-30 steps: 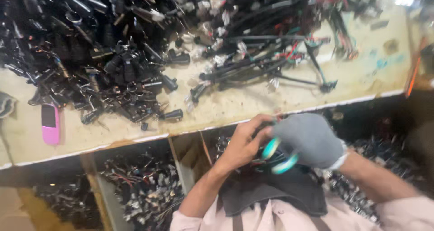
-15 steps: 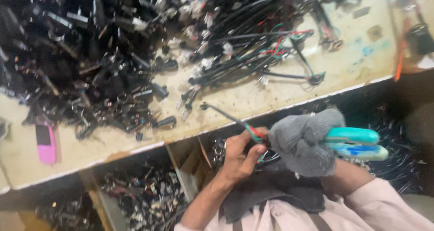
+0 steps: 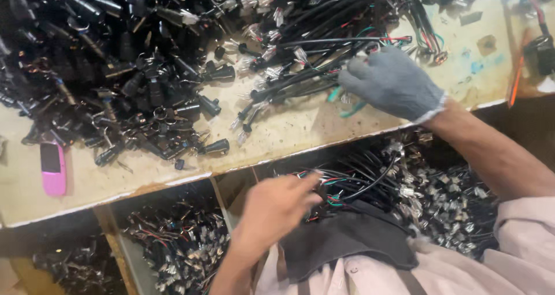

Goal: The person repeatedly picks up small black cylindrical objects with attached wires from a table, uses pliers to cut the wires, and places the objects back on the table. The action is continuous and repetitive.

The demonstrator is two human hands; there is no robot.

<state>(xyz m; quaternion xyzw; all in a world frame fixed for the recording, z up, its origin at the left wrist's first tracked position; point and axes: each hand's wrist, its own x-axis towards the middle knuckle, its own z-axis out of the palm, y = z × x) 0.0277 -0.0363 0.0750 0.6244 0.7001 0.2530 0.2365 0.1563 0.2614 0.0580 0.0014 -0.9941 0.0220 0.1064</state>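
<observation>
Cable bundles [image 3: 324, 64] cover the top right of our workbench [image 3: 300, 130], black leads with red and green wires at the ends, and that's where our gloved right hand [image 3: 390, 81] sits now. Half a second ago that hand was down over the lap holding a teal-handled cutter; now it has gone up onto the bench, fingers loosely curled over the cables, and something teal [image 3: 347, 101] pokes out from under the glove, so we can't tell whether it's gripping or just resting there. Our bare left hand [image 3: 277, 205] has dropped lower, blurred, fingers drawn together near a few loose black cables [image 3: 358, 185] above the bin [image 3: 439, 197] of metal-tipped wire ends; whether it actually pinches one we can't tell.

Room-wise it's tight. The left half of the bench is buried under a heap of black connectors [image 3: 115, 69], with only a bare strip running along the near edge. A pink phone [image 3: 53, 168] lies on that strip, close to the edge at far left. Below the bench edge, divided compartments [image 3: 179, 243] hold more wire pieces. An apron [image 3: 347, 237] covers our lap between the two arms.
</observation>
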